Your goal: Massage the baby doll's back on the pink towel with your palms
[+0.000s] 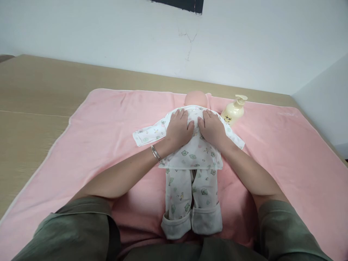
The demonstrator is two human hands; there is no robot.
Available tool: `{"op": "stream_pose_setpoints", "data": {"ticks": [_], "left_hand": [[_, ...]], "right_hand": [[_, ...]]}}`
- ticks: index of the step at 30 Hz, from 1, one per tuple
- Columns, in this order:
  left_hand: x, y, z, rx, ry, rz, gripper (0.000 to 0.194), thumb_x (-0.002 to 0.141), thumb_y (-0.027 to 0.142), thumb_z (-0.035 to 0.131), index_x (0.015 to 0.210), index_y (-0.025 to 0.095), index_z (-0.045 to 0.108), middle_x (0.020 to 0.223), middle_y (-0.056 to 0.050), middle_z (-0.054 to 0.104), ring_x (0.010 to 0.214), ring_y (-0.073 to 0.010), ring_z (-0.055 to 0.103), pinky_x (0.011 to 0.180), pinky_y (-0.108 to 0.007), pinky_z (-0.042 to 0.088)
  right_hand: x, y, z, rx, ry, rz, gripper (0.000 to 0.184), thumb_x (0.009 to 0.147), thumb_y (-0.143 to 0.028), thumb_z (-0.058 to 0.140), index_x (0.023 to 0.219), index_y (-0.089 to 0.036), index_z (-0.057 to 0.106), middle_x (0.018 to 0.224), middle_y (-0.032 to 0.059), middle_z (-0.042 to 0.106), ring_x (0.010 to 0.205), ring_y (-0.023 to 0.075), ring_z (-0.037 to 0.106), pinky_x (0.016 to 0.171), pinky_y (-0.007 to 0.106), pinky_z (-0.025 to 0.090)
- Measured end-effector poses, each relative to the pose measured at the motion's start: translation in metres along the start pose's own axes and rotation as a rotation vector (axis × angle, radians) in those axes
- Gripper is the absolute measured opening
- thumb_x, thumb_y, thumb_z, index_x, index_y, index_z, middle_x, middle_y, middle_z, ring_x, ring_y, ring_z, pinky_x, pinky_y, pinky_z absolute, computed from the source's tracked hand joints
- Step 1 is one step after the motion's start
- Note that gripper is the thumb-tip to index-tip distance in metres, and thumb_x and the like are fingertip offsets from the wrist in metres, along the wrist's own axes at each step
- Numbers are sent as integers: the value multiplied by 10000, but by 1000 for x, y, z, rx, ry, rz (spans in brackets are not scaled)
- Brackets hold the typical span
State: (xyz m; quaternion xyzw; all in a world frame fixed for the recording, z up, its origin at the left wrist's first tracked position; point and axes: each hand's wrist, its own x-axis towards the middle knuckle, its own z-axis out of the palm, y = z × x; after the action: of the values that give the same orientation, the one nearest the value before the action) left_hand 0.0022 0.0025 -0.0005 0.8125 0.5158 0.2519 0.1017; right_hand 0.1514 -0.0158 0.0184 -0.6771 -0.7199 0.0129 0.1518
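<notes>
A baby doll (193,159) in white printed pyjamas lies on a pink towel (103,134), its head (195,98) pointing away from me. My left hand (178,127) lies flat on the left side of the doll's chest, fingers stretched toward the head. A silver bangle (156,153) circles that wrist. My right hand (212,127) rests flat on the right side of the chest, right next to the left hand. Both hands are open and hold nothing. The doll's sleeves spread out to both sides, and its cuffed trouser legs (191,221) point toward me.
A cream pump bottle (233,110) stands on the towel just right of the doll's head. The towel covers a wooden surface (35,98) that runs to a white wall. My green sleeves fill the bottom corners.
</notes>
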Motion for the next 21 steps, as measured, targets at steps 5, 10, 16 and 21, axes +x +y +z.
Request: {"op": "stream_pose_setpoints", "data": {"ticks": [5, 10, 16, 21], "left_hand": [[-1, -3, 4, -24, 36, 9, 532, 961, 337, 350, 1377, 31, 481, 1468, -221, 499, 1433, -343, 399, 1217, -542, 302], [1, -4, 4, -13, 23, 1, 546, 959, 339, 352, 1380, 16, 477, 1477, -221, 489, 1438, -342, 390, 1227, -519, 288], [-7, 8, -6, 78, 17, 5, 571, 972, 337, 332, 1379, -39, 469, 1455, -257, 498, 1417, -352, 418, 1215, -495, 316], [-19, 17, -12, 132, 27, 22, 571, 974, 358, 329, 1363, -31, 483, 1427, -274, 517, 1390, -382, 443, 1142, -531, 401]], "right_hand": [[0, 1, 3, 6, 13, -7, 530, 1006, -306, 269, 1372, -8, 510, 1448, 227, 533, 1384, 333, 463, 1163, 496, 335], [0, 2, 4, 5, 39, -6, 528, 998, -309, 276, 1370, -27, 522, 1436, 210, 550, 1374, 336, 473, 1160, 504, 342], [0, 1, -5, -24, -32, -24, 549, 1006, -326, 277, 1398, -2, 486, 1465, 222, 517, 1384, 341, 458, 1164, 479, 344], [0, 0, -9, -51, -54, -17, 566, 1006, -333, 278, 1410, 17, 467, 1466, 233, 512, 1383, 353, 453, 1164, 473, 345]]}}
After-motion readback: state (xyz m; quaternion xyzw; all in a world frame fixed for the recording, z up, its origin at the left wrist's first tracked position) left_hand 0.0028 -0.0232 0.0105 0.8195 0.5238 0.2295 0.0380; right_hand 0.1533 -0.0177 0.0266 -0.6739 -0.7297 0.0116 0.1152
